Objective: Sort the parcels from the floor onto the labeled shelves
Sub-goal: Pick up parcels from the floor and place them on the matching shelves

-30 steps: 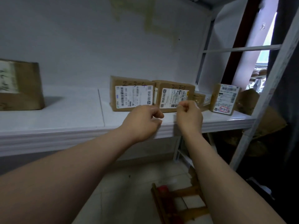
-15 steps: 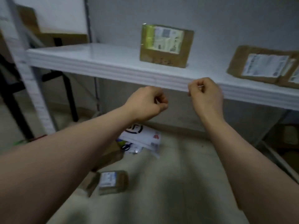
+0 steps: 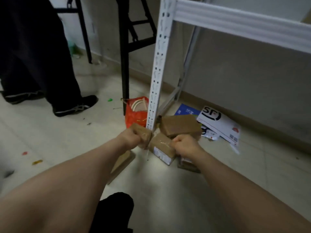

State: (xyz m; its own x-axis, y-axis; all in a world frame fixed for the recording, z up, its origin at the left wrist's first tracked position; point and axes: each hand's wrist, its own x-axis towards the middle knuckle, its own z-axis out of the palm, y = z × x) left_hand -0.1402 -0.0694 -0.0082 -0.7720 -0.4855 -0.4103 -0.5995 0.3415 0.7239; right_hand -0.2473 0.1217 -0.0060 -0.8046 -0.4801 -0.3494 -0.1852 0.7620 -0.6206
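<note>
Several brown cardboard parcels lie on the floor by the foot of the white shelf post (image 3: pixel 156 64): a small box (image 3: pixel 142 134), a taped box with a label (image 3: pixel 162 149), a larger box (image 3: pixel 180 126) and another box (image 3: pixel 188 164) partly hidden by my right wrist. A white SF envelope (image 3: pixel 220 126) and a blue envelope (image 3: pixel 186 111) lie under the shelf. My left hand (image 3: pixel 130 139) and my right hand (image 3: pixel 186 145) hover over the boxes as closed fists with nothing visibly in them. A flat cardboard piece (image 3: pixel 123 161) shows beneath my left forearm.
The shelf's front beam (image 3: pixel 244 26) runs across the upper right. A red bag (image 3: pixel 136 114) leans against the post. Black furniture legs (image 3: pixel 124 56) stand behind it. Another person's dark trousers (image 3: pixel 42 56) and shoe (image 3: pixel 75 106) are at the left. Small scraps dot the floor.
My view has swung from the shelf top down and left to the floor. Both fists have dropped from the shelf edge to just over the parcels.
</note>
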